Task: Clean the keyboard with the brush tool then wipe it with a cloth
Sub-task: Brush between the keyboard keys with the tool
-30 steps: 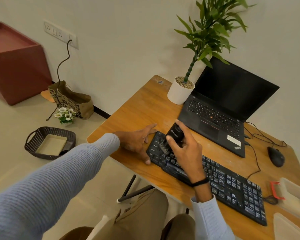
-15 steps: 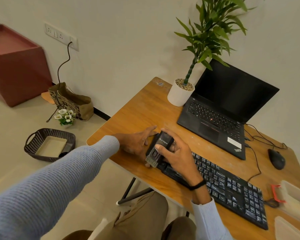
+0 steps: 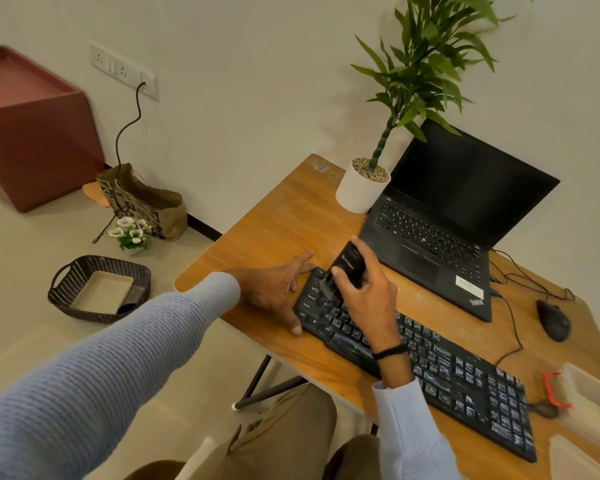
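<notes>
A black keyboard (image 3: 447, 379) lies slantwise across the front of the wooden table (image 3: 278, 220). My right hand (image 3: 368, 299) grips a black brush tool (image 3: 349, 268), and its bristles touch the keys at the keyboard's left end. My left hand (image 3: 274, 289) rests flat on the table, its fingers spread against the keyboard's left edge and its thumb at the front corner. I see no cloth that I can name for sure.
Behind the keyboard stands an open black laptop (image 3: 440, 233), with a potted plant (image 3: 362, 188) to its left. A black mouse (image 3: 553, 320) and cables lie at the right. Pale trays (image 3: 589, 393) and a red object (image 3: 555, 393) sit at the right edge. A basket (image 3: 97, 289) is on the floor.
My right hand swept the brush down off the keyboard's left end, then brought it back up onto the left keys. My left hand kept its place.
</notes>
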